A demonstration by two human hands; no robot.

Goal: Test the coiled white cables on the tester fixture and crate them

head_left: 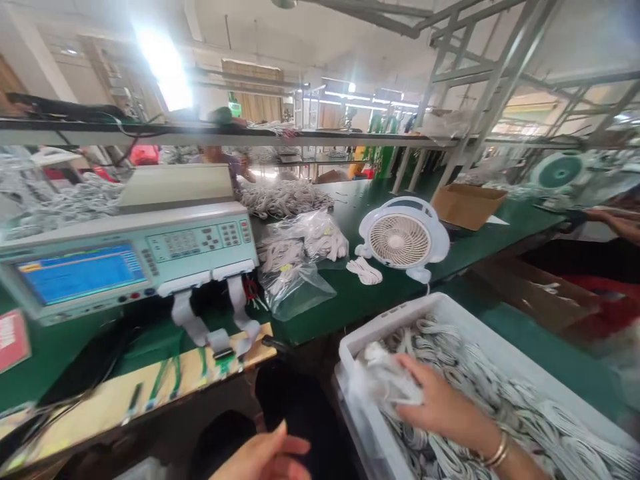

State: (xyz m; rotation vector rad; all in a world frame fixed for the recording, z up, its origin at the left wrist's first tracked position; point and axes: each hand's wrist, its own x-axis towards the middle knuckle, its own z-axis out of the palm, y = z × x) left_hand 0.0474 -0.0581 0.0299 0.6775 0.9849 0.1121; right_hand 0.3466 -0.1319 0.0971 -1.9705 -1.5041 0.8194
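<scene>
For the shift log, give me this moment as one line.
right hand: on bag in cable bin | left hand: open, empty | tester: screen lit

A single view from the person's head faces forward and downward across the green tabletop (380,293). Nearest, at the lower edge, are the hands: the left hand (265,460), and the right hand (435,400) gripping a bag (385,383) in the white crate (400,313). The tester (135,260) and fan (403,240) sit mid-distance, with the hall far behind.

Bright ceiling glare upper left, motion blur throughout, edges warped
</scene>
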